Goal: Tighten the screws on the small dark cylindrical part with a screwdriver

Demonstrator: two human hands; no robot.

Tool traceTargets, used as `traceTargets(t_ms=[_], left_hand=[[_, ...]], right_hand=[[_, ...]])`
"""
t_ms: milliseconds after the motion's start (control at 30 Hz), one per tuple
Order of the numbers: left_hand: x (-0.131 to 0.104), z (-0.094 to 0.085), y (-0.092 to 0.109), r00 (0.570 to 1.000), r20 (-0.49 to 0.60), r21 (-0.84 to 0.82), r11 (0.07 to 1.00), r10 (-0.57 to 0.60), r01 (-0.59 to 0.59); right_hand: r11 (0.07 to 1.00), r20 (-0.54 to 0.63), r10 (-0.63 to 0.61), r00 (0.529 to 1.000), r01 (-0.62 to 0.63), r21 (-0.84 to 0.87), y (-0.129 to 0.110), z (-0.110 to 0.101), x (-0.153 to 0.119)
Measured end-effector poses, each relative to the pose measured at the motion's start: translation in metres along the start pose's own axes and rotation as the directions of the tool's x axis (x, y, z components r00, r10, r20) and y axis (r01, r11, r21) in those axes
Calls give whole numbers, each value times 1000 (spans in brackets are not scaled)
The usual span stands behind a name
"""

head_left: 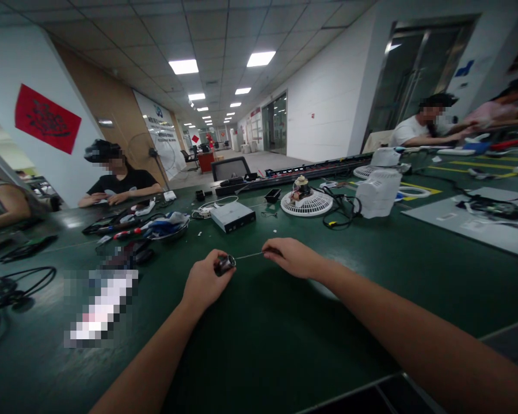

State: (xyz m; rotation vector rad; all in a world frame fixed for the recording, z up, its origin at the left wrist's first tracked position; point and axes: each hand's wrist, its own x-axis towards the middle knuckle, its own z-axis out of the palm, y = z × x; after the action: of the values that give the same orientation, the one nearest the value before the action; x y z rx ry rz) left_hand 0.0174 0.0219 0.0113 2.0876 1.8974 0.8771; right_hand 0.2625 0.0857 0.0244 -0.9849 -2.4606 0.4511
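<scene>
My left hand (208, 280) is closed around a short, dark, shiny cylinder (228, 264) with a round open-looking end facing right. From that end a thin, pale rod or wire (249, 255) runs across to my right hand (287, 257), whose fingertips pinch its other end. Whether the rod goes into the cylinder or only touches it, I cannot tell. Both hands are just above the green tabletop (259, 333). Beyond them lies a silver box-shaped drive (233, 216).
A white fan grille (306, 204) with a motor, a black cable (343, 210) and a white housing (377, 192) stand at the back right. Tools and a cloth bundle (166, 224) lie left, near a blurred-out bright rectangle (103, 305). Several people sit around the table.
</scene>
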Motion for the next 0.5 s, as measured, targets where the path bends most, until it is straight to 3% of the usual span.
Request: traceTargets(t_ms=[100,267,500], left_hand=[[1,-1,-2,999,0,13,999,-34,34],[-1,2,-2,999,49,6,1000,18,-19],[0,2,-2,999,49,27,1000,-14,13]], right_hand=[[1000,19,-29,999,29,8,5,0,1],[999,5,-53,999,53,-4,0,5,1],[1000,-129,-9,992,13,26,-2,0,-1]])
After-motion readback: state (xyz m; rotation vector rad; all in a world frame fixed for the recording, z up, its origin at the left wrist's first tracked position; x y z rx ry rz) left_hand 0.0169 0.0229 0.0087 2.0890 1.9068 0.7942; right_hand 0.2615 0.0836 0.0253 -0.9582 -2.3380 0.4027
